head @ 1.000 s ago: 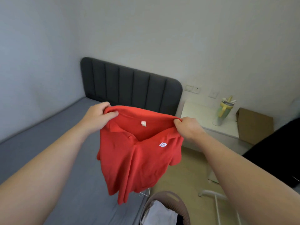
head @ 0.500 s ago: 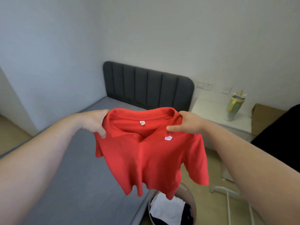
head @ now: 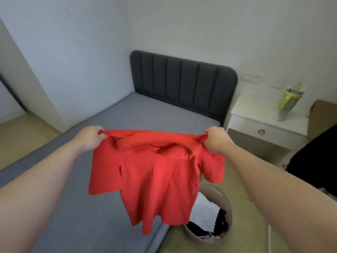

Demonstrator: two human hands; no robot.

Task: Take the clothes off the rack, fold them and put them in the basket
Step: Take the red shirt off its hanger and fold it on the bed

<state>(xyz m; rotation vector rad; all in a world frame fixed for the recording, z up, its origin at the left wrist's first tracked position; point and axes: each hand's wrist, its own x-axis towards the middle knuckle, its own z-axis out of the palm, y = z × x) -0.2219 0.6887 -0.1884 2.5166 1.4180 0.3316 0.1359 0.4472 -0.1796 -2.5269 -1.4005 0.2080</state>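
A red polo shirt [head: 156,181] hangs spread out in the air over the near edge of the grey bed [head: 76,179]. My left hand [head: 91,137] grips its left shoulder and my right hand [head: 218,140] grips its right shoulder, pulling the top edge taut. Its collar sags between them. Below the shirt's right side stands a round beige basket [head: 225,201] on the floor, holding white and black clothes; the shirt hides part of it.
A dark padded headboard [head: 184,83] backs the bed. A white nightstand [head: 264,121] at the right carries a green-lidded cup [head: 287,101] and a brown box [head: 322,114]. Black clothing [head: 317,154] hangs at the far right above a white rack bar [head: 269,238].
My hands have spread apart and dropped lower, stretching the shirt flat over the bed edge. The view has tilted downward and leftward, showing more of the bed and basket.
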